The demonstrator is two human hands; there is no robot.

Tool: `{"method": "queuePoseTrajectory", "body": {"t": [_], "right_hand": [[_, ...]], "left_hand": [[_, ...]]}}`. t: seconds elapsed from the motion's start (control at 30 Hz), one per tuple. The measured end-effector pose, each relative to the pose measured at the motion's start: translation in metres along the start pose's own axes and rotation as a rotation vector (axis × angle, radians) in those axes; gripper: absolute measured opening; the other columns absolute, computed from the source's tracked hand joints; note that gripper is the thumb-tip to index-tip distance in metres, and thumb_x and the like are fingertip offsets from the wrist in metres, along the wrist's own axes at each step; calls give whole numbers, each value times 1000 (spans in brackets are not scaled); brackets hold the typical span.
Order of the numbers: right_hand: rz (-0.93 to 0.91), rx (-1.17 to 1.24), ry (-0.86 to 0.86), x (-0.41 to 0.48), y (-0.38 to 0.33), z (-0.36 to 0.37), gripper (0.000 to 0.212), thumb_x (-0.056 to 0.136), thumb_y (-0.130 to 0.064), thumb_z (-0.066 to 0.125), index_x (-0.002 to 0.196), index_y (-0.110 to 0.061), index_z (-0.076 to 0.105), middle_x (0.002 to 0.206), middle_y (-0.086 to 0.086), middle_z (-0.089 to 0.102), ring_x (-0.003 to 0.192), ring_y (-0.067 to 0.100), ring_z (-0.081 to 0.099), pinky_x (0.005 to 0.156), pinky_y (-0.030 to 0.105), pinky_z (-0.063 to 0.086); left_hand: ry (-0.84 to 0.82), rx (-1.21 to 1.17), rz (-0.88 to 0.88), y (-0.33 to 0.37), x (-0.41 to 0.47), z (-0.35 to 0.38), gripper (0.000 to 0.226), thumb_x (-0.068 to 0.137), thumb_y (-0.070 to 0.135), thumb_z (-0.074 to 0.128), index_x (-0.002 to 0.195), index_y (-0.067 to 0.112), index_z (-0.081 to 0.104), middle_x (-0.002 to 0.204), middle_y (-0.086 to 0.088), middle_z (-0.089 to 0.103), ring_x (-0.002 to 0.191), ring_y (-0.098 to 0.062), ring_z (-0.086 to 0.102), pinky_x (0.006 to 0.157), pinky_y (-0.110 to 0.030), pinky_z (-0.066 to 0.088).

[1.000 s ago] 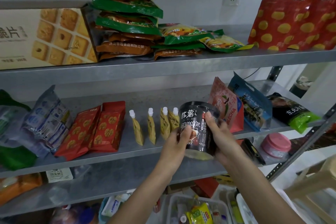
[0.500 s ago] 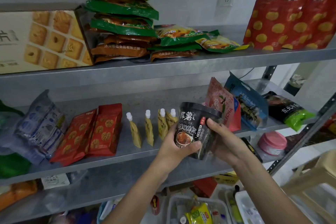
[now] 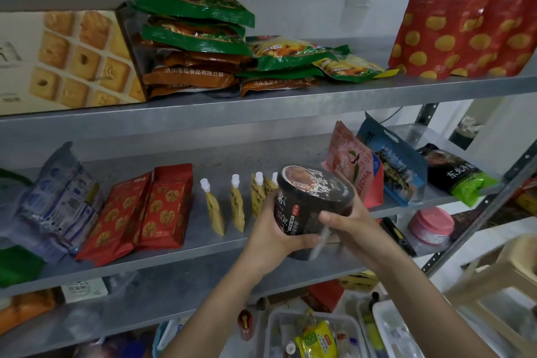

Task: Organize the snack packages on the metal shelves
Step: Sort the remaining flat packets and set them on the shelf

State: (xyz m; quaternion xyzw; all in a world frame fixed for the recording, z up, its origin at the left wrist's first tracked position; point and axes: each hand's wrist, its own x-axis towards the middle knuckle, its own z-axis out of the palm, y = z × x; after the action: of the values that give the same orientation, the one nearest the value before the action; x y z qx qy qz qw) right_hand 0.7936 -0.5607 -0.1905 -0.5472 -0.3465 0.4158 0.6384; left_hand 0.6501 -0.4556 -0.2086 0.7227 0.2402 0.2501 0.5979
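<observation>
"济南鲁昌食品有限公司" on the brown packet (image 3: 189, 74); "东北冷面" on the black-green bag (image 3: 456, 173); "LECHA" on the pink pouch (image 3: 353, 166).

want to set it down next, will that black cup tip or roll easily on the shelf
The black cup looks rigid, keeping its shape under both hands' grip. Its top is wider than its base, so it may tip if nudged. On its side it would likely roll in a curve.
</observation>
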Motion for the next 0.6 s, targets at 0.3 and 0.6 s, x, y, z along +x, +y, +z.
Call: {"method": "queuePoseTrajectory", "body": {"t": [0.3,0.6], "right_hand": [[-95,2,3,-4,7,4,105,40,-35,97,129,-7,50,122,16,65,115,30,61,90,36,53],[-43,-67,90,-7,13,7,122,26,-54,94,132,-23,42,125,2,62,115,15,61,90,31,53]], "left_hand": [[-71,-51,38,1,-4,-8,90,52,25,92,127,41,43,127,16,57,119,8,52,91,-12,46],[31,-27,53,-2,-2,4,93,52,20,95,125,40,42,125,17,59,119,1,54,98,-18,46]]}}
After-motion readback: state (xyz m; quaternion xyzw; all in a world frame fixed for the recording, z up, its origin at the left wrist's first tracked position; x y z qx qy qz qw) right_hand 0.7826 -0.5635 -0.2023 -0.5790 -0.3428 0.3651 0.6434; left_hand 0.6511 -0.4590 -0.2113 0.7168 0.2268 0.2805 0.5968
